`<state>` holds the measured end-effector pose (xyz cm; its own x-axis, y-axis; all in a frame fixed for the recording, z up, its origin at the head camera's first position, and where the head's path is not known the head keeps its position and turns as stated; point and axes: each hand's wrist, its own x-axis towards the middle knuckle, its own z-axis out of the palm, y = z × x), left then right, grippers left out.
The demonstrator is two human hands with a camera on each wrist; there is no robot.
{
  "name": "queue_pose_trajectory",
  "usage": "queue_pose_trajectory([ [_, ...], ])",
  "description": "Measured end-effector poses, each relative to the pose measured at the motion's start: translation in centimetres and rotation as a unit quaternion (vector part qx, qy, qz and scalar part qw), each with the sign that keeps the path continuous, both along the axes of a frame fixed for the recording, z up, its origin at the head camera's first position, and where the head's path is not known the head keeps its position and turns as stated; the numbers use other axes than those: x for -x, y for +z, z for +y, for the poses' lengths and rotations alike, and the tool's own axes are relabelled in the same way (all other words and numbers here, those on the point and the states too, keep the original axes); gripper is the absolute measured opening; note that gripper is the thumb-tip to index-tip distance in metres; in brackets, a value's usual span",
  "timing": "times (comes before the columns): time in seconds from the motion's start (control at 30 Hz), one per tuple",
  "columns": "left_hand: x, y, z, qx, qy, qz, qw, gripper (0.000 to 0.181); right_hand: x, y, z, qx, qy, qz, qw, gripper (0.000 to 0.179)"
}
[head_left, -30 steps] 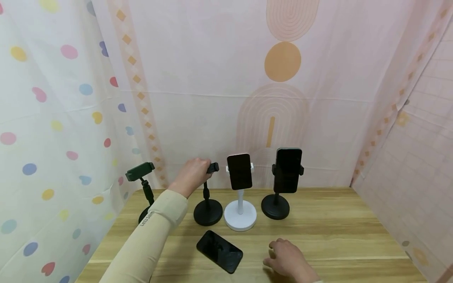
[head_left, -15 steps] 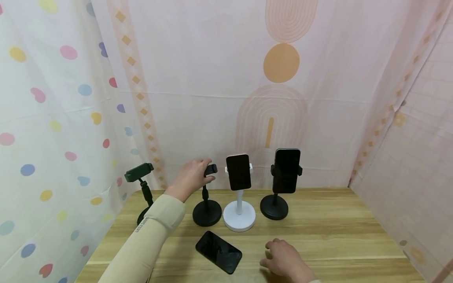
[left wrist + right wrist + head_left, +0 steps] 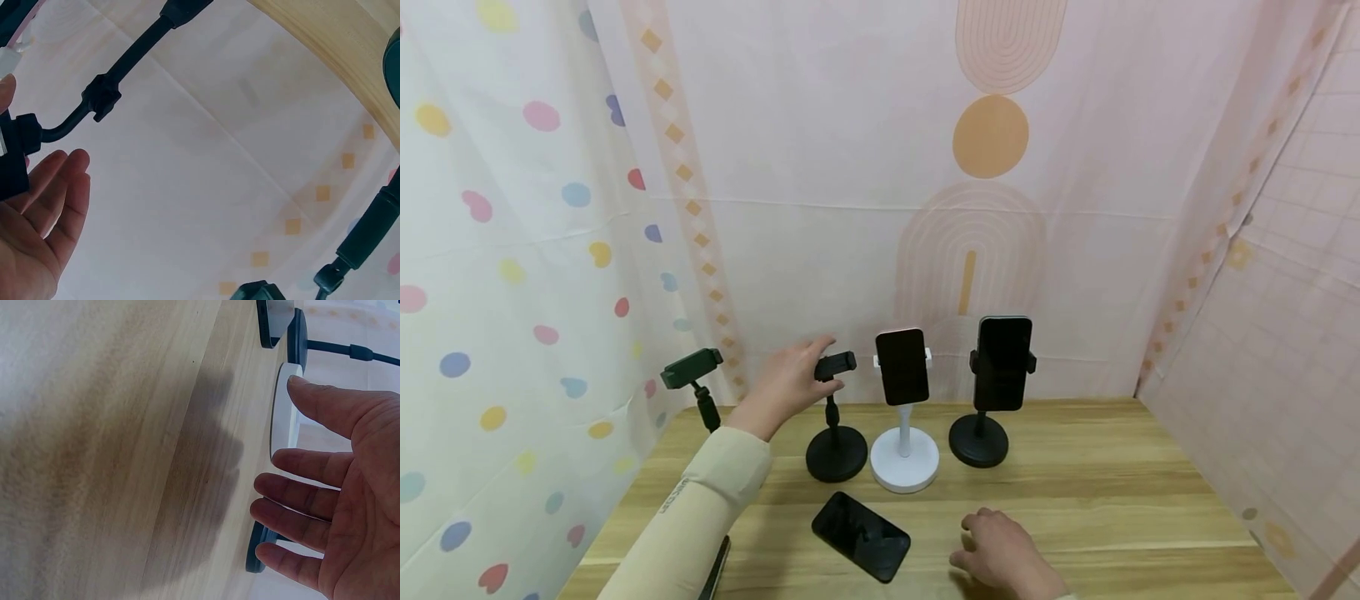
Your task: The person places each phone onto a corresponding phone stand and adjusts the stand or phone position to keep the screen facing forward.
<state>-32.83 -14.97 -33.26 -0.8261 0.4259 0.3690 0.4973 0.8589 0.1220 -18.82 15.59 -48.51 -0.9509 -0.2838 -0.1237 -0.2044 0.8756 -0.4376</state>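
My left hand [image 3: 781, 385] is at the clamp head [image 3: 835, 365] of a black phone stand [image 3: 837, 454], which holds no phone. In the head view its thumb lies below the clamp and its fingers reach behind the top. In the left wrist view the fingers [image 3: 70, 206] are loosely straight beside the clamp, not curled round it; whether they touch it is unclear. My right hand [image 3: 1002, 552] hovers over the front of the table with relaxed, spread fingers, holding nothing. A black phone [image 3: 861, 536] lies flat on the table between the two arms.
A white stand [image 3: 905, 460] and a black stand [image 3: 979, 442] to the right each carry an upright phone. Another dark stand [image 3: 692, 367] with a tilted clamp is at the left, partly behind the sleeve. A thin dark edge [image 3: 717, 568] shows beside the left forearm.
My left hand has drawn slightly left, and its fingers have loosened from over the clamp, leaving more of the clamp in sight. The right hand stays almost still.
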Motion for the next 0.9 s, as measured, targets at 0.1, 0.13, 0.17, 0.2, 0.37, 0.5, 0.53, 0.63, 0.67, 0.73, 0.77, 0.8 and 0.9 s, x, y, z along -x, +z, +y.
queue_pose_trajectory([
  [0.1,-0.2,-0.1,-0.5,-0.011,0.008,-0.006,0.9999,0.071,0.0,-0.1,0.0,0.001,0.000,-0.001,1.0000,0.043],
  [0.13,-0.3,-0.2,-0.7,-0.014,0.012,-0.007,0.9998,0.070,0.0,0.0,-0.1,0.000,-0.001,-0.002,1.0000,0.043],
  [0.17,-0.3,-0.3,-0.9,-0.018,0.016,-0.010,0.9997,0.070,0.0,0.0,-0.1,0.000,0.000,-0.001,1.0000,0.044],
  [0.2,-0.3,-0.4,-1.0,-0.022,0.019,-0.012,0.9995,0.069,0.0,0.0,-0.1,0.000,0.001,-0.001,1.0000,0.044],
  [0.37,-0.2,-1.2,-1.8,-0.024,0.038,-0.015,0.9989,0.066,0.1,0.0,-0.2,-0.004,0.003,0.008,1.0000,0.044],
  [0.5,-0.2,-2.1,-2.3,-0.014,0.052,-0.013,0.9985,0.064,0.1,0.0,-0.3,-0.008,0.004,0.011,0.9999,0.044],
  [0.53,-0.2,-2.3,-2.4,-0.012,0.054,-0.013,0.9984,0.064,0.1,0.1,-0.3,-0.009,0.004,0.011,0.9999,0.044],
  [0.63,-0.4,-2.8,-2.6,-0.001,0.063,-0.019,0.9978,0.061,0.1,0.0,-0.5,-0.012,0.007,0.014,0.9998,0.044],
  [0.67,-0.4,-3.0,-2.7,0.004,0.067,-0.020,0.9975,0.063,0.1,0.1,-0.5,-0.012,0.007,0.014,0.9998,0.043],
  [0.73,-0.5,-3.5,-2.8,0.012,0.070,-0.023,0.9972,0.065,0.1,0.0,-0.6,-0.015,0.009,0.015,0.9997,0.043],
  [0.77,-0.5,-3.7,-2.8,0.015,0.070,-0.024,0.9971,0.066,0.2,0.0,-0.7,-0.016,0.010,0.014,0.9997,0.043],
  [0.8,-0.6,-4.0,-2.9,0.019,0.070,-0.022,0.9972,0.066,0.2,0.0,-0.7,-0.018,0.012,0.015,0.9997,0.043],
  [0.9,-0.8,-4.7,-3.0,0.020,0.066,-0.024,0.9973,0.063,0.3,0.1,-0.9,-0.021,0.017,0.016,0.9995,0.043],
])
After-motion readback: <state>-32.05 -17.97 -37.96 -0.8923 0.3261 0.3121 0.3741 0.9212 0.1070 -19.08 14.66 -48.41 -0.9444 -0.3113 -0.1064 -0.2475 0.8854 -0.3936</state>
